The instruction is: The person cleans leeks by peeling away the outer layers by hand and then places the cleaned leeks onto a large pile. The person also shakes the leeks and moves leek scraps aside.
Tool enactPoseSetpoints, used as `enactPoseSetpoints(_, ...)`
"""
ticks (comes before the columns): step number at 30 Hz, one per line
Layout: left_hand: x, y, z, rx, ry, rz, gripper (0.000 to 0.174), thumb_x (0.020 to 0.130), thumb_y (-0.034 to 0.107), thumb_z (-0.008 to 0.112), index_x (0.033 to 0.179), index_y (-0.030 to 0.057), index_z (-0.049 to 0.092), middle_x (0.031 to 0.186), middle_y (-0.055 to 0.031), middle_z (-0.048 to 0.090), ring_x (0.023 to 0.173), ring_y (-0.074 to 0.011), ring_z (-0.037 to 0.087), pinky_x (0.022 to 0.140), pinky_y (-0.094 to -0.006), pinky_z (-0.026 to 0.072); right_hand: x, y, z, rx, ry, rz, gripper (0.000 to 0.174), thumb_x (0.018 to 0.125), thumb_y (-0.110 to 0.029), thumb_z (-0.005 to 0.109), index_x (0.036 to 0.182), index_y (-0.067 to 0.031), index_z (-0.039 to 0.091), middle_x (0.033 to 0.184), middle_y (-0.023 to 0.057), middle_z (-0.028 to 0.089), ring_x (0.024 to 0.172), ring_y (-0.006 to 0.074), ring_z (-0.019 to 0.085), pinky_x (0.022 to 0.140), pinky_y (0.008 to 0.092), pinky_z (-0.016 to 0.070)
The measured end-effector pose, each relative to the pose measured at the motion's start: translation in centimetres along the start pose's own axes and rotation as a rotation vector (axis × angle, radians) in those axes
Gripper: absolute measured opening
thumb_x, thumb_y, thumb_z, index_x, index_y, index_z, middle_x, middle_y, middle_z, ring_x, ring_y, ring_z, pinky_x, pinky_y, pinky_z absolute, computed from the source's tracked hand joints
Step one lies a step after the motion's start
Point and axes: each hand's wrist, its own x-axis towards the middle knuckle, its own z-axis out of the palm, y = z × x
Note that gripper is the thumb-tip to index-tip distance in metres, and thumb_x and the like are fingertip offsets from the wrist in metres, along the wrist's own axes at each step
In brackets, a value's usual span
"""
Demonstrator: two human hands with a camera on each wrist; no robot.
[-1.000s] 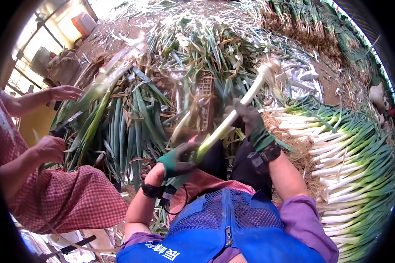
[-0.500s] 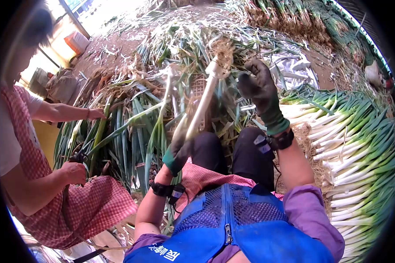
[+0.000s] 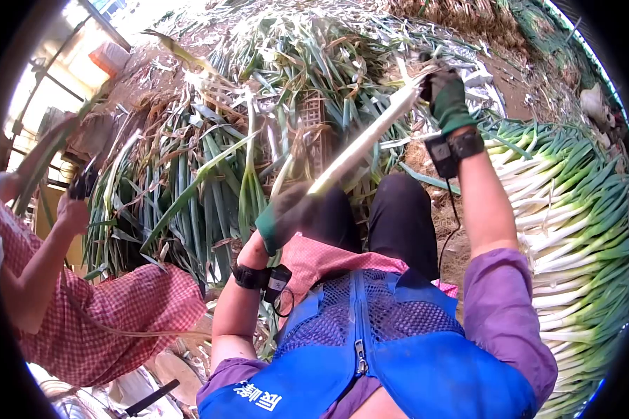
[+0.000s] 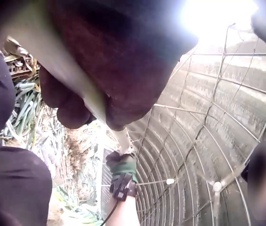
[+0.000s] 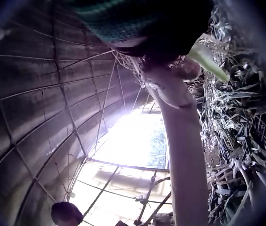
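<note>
1. While both arms reach out over the dark-trousered knees [image 3: 405,213], a long white leek [image 3: 367,143] slants in the air between the hands, its rooty end up and to the right.
2. The left hand [image 3: 286,216], in a dark glove with a green cuff, has its fingers wrapped round the leek's lower part.
3. The right hand [image 3: 446,94], gloved alike, is curled closed about the root end, pale roots [image 5: 137,70] showing just below the glove.
4. Towards the right edge of the brown earth floor [image 3: 521,101] lies a row of white-and-green leeks [image 3: 566,251], leaves pointing outward.
5. Ahead, a brown openwork crate [image 3: 313,129] stands beside a tangled heap of green leaves [image 3: 213,185].
6. Near the left edge, a person in a red-and-white checked apron [image 3: 119,325] is beside the heap.
</note>
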Motion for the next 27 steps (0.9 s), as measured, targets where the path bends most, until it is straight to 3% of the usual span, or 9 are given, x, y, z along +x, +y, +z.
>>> enactPoseSetpoints(3, -0.1, 1.0, 0.4, -0.017, -0.083, -0.067, 0.036, 0.099, 0.022, 0.051, 0.129, 0.0011, 0.052, 0.075, 0.0023, 0.052, 0.063, -0.0065, 0.048, 0.056, -0.0222, 0.0402, 0.1, -2.4, -0.6, -1.408, 0.171, -0.494, 0.022, 0.087, -0.023, 0.052, 0.091, -0.0098, 0.07, 0.088, 0.0144, 0.07, 0.079, 0.0274, 0.069, 0.069, 0.0404, 0.054)
enactPoseSetpoints(7, -2.8, 0.7, -1.5, 0.127, -0.069, -0.164, 0.034, 0.098, 0.024, 0.053, 0.122, 0.0005, 0.055, 0.072, 0.0018, 0.051, 0.059, -0.0074, 0.048, 0.052, -0.0225, 0.0399, 5.0, 6.3, -9.7, -0.792, 0.156, -0.283, 0.021, 0.089, -0.023, 0.052, 0.095, -0.0093, 0.067, 0.082, 0.0117, 0.069, 0.07, 0.0271, 0.065, 0.066, 0.04, 0.0527)
enactPoseSetpoints(10, -4.9, -2.6, -4.7, -0.04, 0.166, -0.205, 0.021, 0.098, 0.024, 0.052, 0.105, 0.0047, 0.057, 0.07, 0.0004, 0.055, 0.054, -0.0091, 0.05, 0.05, -0.0237, 0.0411, 2.9, 2.9, -16.0, -1.028, -0.016, -0.588, 0.017, 0.087, -0.015, 0.054, 0.088, -0.007, 0.068, 0.077, 0.0083, 0.066, 0.064, 0.0239, 0.061, 0.061, 0.0372, 0.0505)
enactPoseSetpoints(12, -3.5, -2.0, -4.1, -0.111, 0.245, -0.181, 0.02, 0.098, 0.023, 0.051, 0.107, 0.005, 0.056, 0.07, -0.0008, 0.056, 0.055, -0.0098, 0.051, 0.05, -0.0243, 0.042, 0.8, 0.8, -15.4, -1.271, -0.071, -0.324, 0.015, 0.078, -0.004, 0.061, 0.089, -0.0065, 0.071, 0.083, 0.0121, 0.068, 0.07, 0.0265, 0.064, 0.065, 0.0376, 0.0527)
enactPoseSetpoints(16, 2.3, -1.6, -0.7, -0.022, 0.176, 0.017, 0.038, 0.097, 0.019, 0.052, 0.133, 0.0073, 0.05, 0.073, -0.0005, 0.055, 0.059, -0.01, 0.051, 0.055, -0.025, 0.0438, -6.9, -4.3, 0.7, -0.604, -0.394, -0.73, 0.012, 0.082, -0.012, 0.07, 0.092, -0.0177, 0.073, 0.099, 0.002, 0.07, 0.084, 0.0173, 0.067, 0.08, 0.0305, 0.0553)
enactPoseSetpoints(19, 4.4, -0.5, 2.6, 0.081, 0.05, 0.071, 0.046, 0.097, 0.019, 0.052, 0.141, 0.0078, 0.044, 0.09, -0.0003, 0.057, 0.073, -0.0085, 0.054, 0.064, -0.0237, 0.0456, -9.5, 0.3, 9.2, 0.05, -0.648, -0.419, 0.012, 0.085, -0.006, 0.064, 0.096, -0.006, 0.068, 0.106, 0.0088, 0.066, 0.085, 0.0197, 0.066, 0.078, 0.0339, 0.055)
enactPoseSetpoints(20, 4.6, 0.0, 3.2, 0.156, 0.014, 0.049, 0.05, 0.096, 0.018, 0.055, 0.143, 0.0087, 0.042, 0.097, 0.0002, 0.058, 0.079, -0.0083, 0.054, 0.065, -0.0233, 0.0455, -11.4, -1.8, 10.3, -0.32, -0.483, -0.837, 0.015, 0.087, -0.005, 0.062, 0.101, -0.0032, 0.065, 0.1, 0.01, 0.067, 0.081, 0.0206, 0.067, 0.076, 0.0345, 0.0548)
enactPoseSetpoints(21, 5.3, -1.0, 2.7, 0.218, -0.002, 0.15, 0.052, 0.095, 0.017, 0.056, 0.144, 0.0079, 0.041, 0.102, -0.0003, 0.058, 0.084, -0.0085, 0.055, 0.07, -0.0234, 0.0462, -11.9, -2.9, 10.5, 0.068, -0.579, -0.372, 0.018, 0.088, -0.007, 0.062, 0.104, 0.0001, 0.063, 0.098, 0.0088, 0.065, 0.083, 0.0184, 0.065, 0.075, 0.0291, 0.0555)
enactPoseSetpoints(27, 1.8, -2.7, -0.9, 0.142, -0.126, 0.014, 0.051, 0.092, 0.012, 0.058, 0.139, 0.0036, 0.044, 0.126, -0.0042, 0.055, 0.114, -0.0135, 0.05, 0.099, -0.0286, 0.0388, -9.7, -2.8, 6.6, -0.798, -0.36, -0.287, 0.016, 0.085, -0.009, 0.062, 0.099, -0.0019, 0.066, 0.089, 0.011, 0.067, 0.077, 0.0211, 0.067, 0.082, 0.0253, 0.0555)
